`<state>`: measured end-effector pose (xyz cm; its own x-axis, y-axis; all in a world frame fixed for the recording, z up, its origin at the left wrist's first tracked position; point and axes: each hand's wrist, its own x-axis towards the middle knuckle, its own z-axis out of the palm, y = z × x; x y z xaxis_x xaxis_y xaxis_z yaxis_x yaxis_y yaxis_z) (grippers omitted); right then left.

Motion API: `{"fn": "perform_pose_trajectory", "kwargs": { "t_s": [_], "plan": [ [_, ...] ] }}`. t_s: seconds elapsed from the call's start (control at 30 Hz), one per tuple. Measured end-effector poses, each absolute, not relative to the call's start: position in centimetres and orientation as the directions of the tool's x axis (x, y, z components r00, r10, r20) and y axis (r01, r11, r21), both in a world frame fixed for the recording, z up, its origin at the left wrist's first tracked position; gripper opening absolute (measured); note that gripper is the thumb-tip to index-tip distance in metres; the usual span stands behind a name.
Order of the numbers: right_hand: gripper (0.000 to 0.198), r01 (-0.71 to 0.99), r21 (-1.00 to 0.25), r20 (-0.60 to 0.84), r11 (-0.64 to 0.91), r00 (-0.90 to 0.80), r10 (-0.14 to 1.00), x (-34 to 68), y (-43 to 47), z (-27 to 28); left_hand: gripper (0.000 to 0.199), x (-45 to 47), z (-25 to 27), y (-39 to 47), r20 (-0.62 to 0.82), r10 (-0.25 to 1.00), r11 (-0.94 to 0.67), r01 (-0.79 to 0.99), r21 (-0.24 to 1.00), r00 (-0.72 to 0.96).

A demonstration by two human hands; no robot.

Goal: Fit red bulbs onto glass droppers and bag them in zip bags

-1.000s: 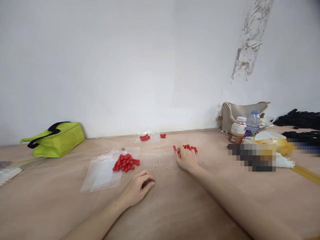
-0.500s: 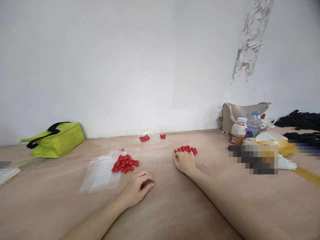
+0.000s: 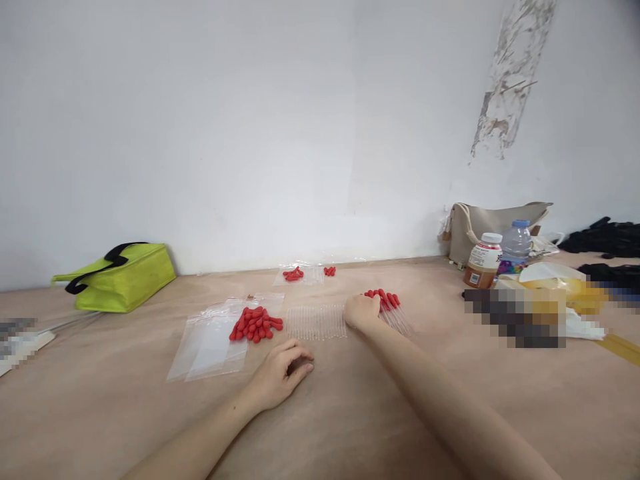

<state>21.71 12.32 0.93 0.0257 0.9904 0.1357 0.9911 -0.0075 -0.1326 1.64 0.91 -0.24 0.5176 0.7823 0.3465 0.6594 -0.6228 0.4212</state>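
My right hand (image 3: 362,311) is closed at the right end of a row of thin clear tubes (image 3: 316,322). Its curled fingers hide whatever is in them. Right beside it lie several clear tubes with red rubber bulbs (image 3: 390,299) on their far ends, partly covered by the hand. My left hand (image 3: 284,373) rests on the table with bent fingers, thumb and fingers apart, and nothing in it. Behind that hand is a heap of loose red bulbs (image 3: 255,325), lying partly on flat clear plastic bags (image 3: 210,347).
Along the wall lie a clear bag with red bulbs (image 3: 293,274) and a few more red bulbs (image 3: 330,271). A lime-green bag (image 3: 123,280) stands left. At right are a beige bag (image 3: 463,233), a drink bottle (image 3: 483,261), a blue-capped bottle (image 3: 517,241) and yellow packaging (image 3: 555,280).
My right hand has shifted slightly left and turned, uncovering more of the red-bulbed tubes at its right. My left hand stays in place on the table. The whole view has swung slightly.
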Motion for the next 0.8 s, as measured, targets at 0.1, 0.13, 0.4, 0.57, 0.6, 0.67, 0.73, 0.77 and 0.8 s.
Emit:
{"fn": "perform_pose_trajectory", "kwargs": {
  "t_s": [0.1,0.13,0.4,0.57,0.6,0.67,0.73,0.77,0.8],
  "plan": [
    [0.022,0.99,-0.138,0.159,0.004,0.019,0.987,21.8,11.9,1.1,0.014,1.7,-0.2,0.8,0.336,0.787,-0.617,0.662,0.425,0.517],
    [0.024,0.99,-0.14,0.174,0.008,0.016,0.985,22.0,11.6,1.2,0.015,1.7,-0.3,0.8,0.335,0.787,-0.616,0.662,0.426,0.518],
    [0.021,0.96,-0.036,0.599,0.277,-0.201,0.775,26.2,6.3,-1.8,0.017,0.8,0.9,1.8,0.5,0.797,-0.515,0.814,0.268,0.34],
    [0.017,0.877,-0.012,0.71,0.48,-0.33,0.621,27.6,4.0,-2.8,0.022,-2.2,4.1,5.9,0.534,0.845,0.0,0.999,0.041,-0.022],
    [0.017,0.861,-0.016,0.736,0.508,-0.334,0.589,27.6,3.8,-2.6,0.023,-2.6,4.5,6.7,0.498,0.864,0.078,0.997,0.005,-0.07],
    [0.017,0.835,-0.032,0.791,0.549,-0.315,0.525,27.5,3.7,-2.2,0.027,-3.1,4.9,8.0,0.445,0.888,0.151,0.988,-0.039,-0.118],
    [0.017,0.824,-0.085,0.824,0.56,-0.258,0.504,27.5,3.8,-1.9,0.03,-3.1,4.8,8.8,0.416,0.901,0.164,0.985,-0.058,-0.125],
    [0.016,0.821,-0.12,0.827,0.558,-0.229,0.514,27.5,3.8,-1.9,0.031,-3.0,4.6,9.1,0.41,0.904,0.163,0.985,-0.063,-0.123],
    [0.015,0.818,-0.15,0.82,0.555,-0.21,0.532,27.6,3.9,-1.9,0.031,-2.9,4.4,9.3,0.403,0.907,0.164,0.984,-0.07,-0.123]
  ]
}}
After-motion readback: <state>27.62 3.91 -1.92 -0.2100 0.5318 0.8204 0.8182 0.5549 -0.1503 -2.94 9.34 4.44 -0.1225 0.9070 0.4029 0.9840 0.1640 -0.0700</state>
